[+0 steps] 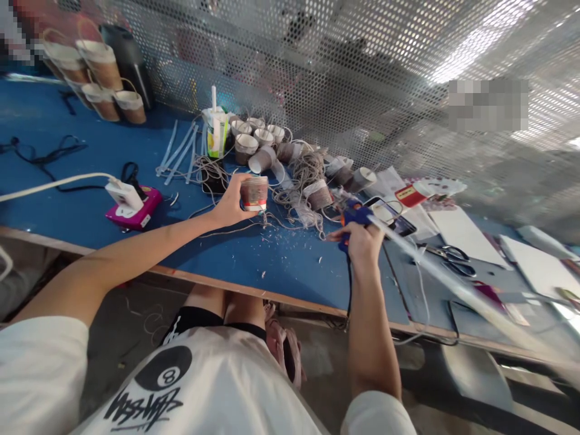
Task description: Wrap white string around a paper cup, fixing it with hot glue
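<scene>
Blue worktable (67,199) spans the view, backed by a perforated metal screen (362,72). Grey mat (457,284) lies over the table's right part, with white sheets (462,232) on it. Far left corner: stack of twine-wrapped cups with handles (97,75) beside a dark flask (129,57). Centre rear: cluster of paper cups (258,145), some on their sides, among a tangle of twine (299,181); a drink carton (216,133) with a straw stands just left of the cluster, clear glue sticks (179,151) lying further left. Pink power strip (136,211) with a white plug and cable sits left of centre. Left hand (231,202) is raised just above the table, fingers wrapped around a small cup (254,193), partly wound with twine, held upright in front of the cluster. Right hand (360,241) is clenched on the grip of a blue glue gun (356,214), a long clear stick (453,290) running from its back towards the lower right; nozzle well apart from the cup. Phone (392,217) lies just right of the gun, scissors (453,257) further right. Small white scraps (281,248) are scattered on the blue surface between the hands.
</scene>
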`<move>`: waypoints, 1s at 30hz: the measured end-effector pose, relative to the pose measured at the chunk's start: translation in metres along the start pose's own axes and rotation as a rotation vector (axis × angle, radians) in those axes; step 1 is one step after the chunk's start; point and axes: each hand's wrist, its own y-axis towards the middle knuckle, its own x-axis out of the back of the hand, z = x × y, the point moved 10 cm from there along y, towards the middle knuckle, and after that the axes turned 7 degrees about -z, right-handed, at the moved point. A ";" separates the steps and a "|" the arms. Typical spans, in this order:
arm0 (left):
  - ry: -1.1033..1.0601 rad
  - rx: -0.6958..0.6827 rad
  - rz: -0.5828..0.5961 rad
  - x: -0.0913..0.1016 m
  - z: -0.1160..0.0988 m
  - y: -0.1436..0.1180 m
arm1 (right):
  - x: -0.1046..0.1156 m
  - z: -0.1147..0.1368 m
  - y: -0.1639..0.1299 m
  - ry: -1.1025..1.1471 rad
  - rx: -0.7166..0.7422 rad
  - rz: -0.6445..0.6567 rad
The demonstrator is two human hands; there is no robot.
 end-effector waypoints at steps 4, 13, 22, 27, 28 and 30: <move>0.007 0.065 -0.063 0.008 0.010 0.001 | -0.072 0.022 -0.012 0.473 -0.130 0.425; -0.036 0.161 -0.094 0.008 0.019 -0.001 | -0.128 0.024 -0.052 0.537 -0.101 0.778; -0.005 0.147 -0.051 0.008 0.009 -0.002 | -0.134 0.012 -0.048 0.477 -0.085 0.725; 0.009 0.127 -0.036 0.008 0.005 -0.002 | -0.135 0.005 -0.048 0.445 -0.116 0.714; 0.008 0.123 -0.034 0.008 0.005 -0.002 | -0.136 0.003 -0.048 0.436 -0.118 0.720; 0.006 0.123 -0.025 0.008 0.004 -0.002 | -0.137 0.001 -0.048 0.423 -0.115 0.733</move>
